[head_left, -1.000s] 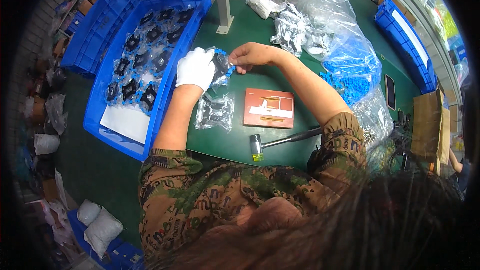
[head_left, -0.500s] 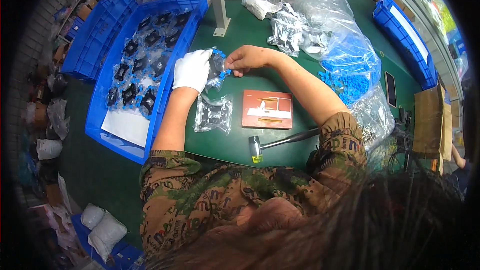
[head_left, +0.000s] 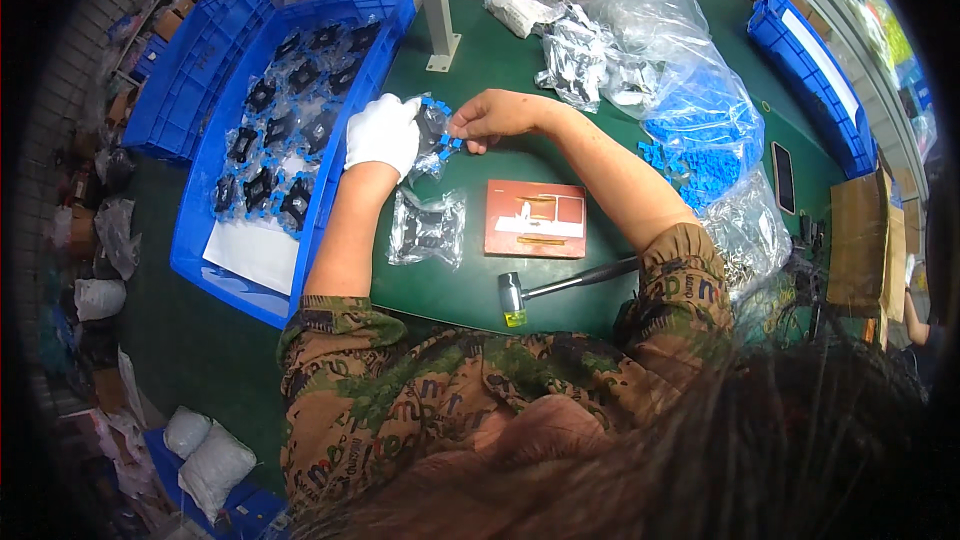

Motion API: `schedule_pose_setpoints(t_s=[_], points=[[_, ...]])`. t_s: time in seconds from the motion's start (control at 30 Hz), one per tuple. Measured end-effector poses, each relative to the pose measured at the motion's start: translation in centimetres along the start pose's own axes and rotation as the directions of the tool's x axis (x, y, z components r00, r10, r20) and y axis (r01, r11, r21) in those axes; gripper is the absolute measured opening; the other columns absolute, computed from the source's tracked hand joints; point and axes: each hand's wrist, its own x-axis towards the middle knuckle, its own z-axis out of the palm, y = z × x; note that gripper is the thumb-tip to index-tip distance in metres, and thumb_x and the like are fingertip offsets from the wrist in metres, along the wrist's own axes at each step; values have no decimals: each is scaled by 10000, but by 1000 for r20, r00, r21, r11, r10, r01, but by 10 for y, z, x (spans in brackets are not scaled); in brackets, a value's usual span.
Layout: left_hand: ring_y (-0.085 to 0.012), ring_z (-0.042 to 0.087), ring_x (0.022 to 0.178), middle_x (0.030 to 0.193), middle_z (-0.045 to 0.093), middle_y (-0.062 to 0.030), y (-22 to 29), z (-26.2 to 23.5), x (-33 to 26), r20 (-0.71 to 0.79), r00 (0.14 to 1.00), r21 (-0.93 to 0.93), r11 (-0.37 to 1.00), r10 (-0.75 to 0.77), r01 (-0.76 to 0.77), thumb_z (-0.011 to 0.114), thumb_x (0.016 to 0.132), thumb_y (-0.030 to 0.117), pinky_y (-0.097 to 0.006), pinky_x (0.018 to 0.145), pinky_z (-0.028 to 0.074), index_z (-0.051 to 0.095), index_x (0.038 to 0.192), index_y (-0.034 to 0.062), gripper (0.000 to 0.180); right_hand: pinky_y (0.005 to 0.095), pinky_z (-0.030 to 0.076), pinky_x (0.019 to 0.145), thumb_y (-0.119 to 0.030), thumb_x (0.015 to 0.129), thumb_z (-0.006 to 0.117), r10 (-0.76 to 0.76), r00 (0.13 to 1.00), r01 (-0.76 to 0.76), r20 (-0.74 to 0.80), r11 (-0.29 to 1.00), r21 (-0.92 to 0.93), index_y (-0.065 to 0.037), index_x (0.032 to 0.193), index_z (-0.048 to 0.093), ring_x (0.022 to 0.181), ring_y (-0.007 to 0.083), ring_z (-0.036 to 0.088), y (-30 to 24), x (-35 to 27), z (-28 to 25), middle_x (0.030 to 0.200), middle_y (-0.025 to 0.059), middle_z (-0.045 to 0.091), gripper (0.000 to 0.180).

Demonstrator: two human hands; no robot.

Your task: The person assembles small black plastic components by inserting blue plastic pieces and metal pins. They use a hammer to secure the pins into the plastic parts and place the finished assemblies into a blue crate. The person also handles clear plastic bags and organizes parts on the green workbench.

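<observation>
A black part with blue clips at its corners (head_left: 432,130), in clear plastic wrap, lies between my two hands over the green table. My left hand (head_left: 383,136), in a white glove, is closed on the part's left side. From the right, my bare right hand (head_left: 490,120) has its thumb and fingers pinched together at a blue clip (head_left: 450,143) on the part's right edge. Below the part rests a second black piece in clear wrap (head_left: 427,227), with no blue clips visible on it. A reddish-brown block (head_left: 535,195) sits to the right of that piece.
A blue crate (head_left: 253,298) at the left holds several wrapped black parts with blue clips. A hammer (head_left: 512,298) lies near the table's front edge. Clear bags with small blue clips (head_left: 700,165) spread at the right, near a phone (head_left: 783,178). A metal post (head_left: 436,10) rises behind my hands.
Both hands stay at the wrapped part almost without moving. My gloved left hand has shifted very slightly.
</observation>
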Motion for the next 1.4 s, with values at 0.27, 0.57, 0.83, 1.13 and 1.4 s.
schedule_pose_setpoints(t_s=[0.27, 0.57, 0.83, 1.13, 1.4], points=[[-302, 709, 990, 1071, 705, -108, -1, 6, 1, 3, 998, 44, 997, 56, -56, 520, 982, 194, -480, 826, 555, 703, 1292, 199, 360, 246, 526, 755, -253, 1041, 649, -21, 1000, 21, -1, 1000, 3, -89, 1219, 731, 786, 60, 645, 0, -2, 1, 899, -22, 720, 256], [-330, 696, 966, 1013, 699, -121, 0, 1, 2, -37, 999, -17, 999, 33, -34, 571, 955, 222, -494, 823, 549, 742, 1231, 203, 326, 370, 570, 780, -337, 1036, 595, -227, 848, 110, -478, 959, -260, -53, 1214, 730, 781, 227, 721, 13, 42, -12, 923, 117, 757, 362], [-361, 688, 967, 1018, 705, -137, -6, 0, -6, -21, 1000, -94, 995, 13, -15, 620, 925, 249, -501, 858, 543, 745, 1229, 188, 334, 434, 558, 931, -340, 990, 615, -260, 868, 88, -423, 919, -384, -99, 1208, 756, 1009, 347, 734, 10, 46, 1, 1082, 177, 766, 354], [-333, 691, 963, 1002, 704, -126, -11, -6, -18, -68, 996, -96, 994, 52, -58, 648, 911, 238, -483, 860, 540, 755, 1180, 151, 302, 419, 563, 904, -358, 978, 639, -238, 879, 49, -413, 907, -419, -121, 1190, 768, 964, 313, 742, 11, 39, 1, 1040, 158, 774, 343], [-343, 700, 974, 1016, 723, -143, -14, -4, -19, -40, 999, -116, 993, -30, 25, 626, 903, 261, -489, 870, 541, 763, 1159, 141, 314, 420, 561, 914, -372, 977, 646, -222, 891, 57, -397, 921, -386, -137, 1181, 773, 972, 317, 741, 13, 40, 0, 1042, 140, 779, 336]])
